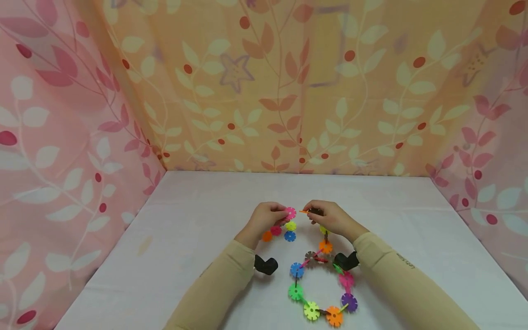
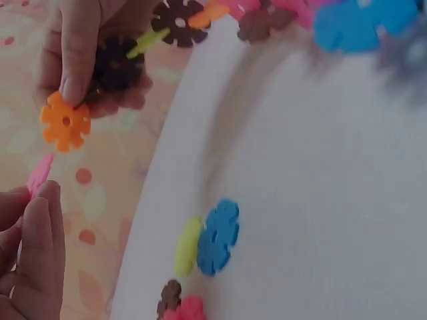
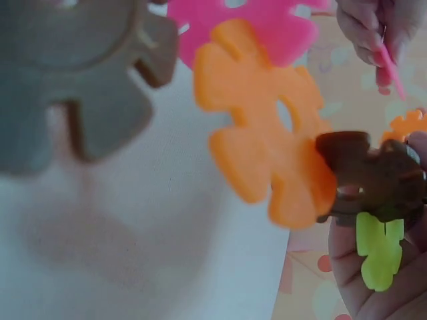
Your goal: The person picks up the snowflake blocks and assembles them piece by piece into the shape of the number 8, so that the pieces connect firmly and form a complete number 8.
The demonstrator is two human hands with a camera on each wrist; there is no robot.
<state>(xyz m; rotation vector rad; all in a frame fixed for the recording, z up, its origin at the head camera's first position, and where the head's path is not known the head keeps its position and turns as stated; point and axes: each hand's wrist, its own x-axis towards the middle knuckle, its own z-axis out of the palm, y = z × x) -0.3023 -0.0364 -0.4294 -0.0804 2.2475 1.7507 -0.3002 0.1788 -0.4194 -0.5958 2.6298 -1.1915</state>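
Note:
My left hand (image 1: 269,218) pinches a pink notched disc (image 1: 290,213) between thumb and fingers. Facing it, my right hand (image 1: 332,217) grips an orange notched disc (image 2: 53,123), the leading piece of a linked chain. Behind that disc, a dark brown disc (image 2: 123,70) lies against the right fingers, followed by a yellow-green one (image 2: 148,43). A small gap separates the pink disc (image 2: 40,175) from the orange one. From the right hand the chain hangs down to the table, where its other discs form a ring, including a green disc (image 1: 295,291) and a purple disc (image 1: 349,302).
By the left hand lie loose discs: yellow (image 1: 290,226), blue (image 1: 290,236), red-pink (image 1: 276,230) and orange (image 1: 267,236). A white cloth covers the table (image 1: 185,215). Patterned curtains (image 1: 264,91) stand behind it and at both sides. Each wrist wears a black camera mount (image 1: 266,265).

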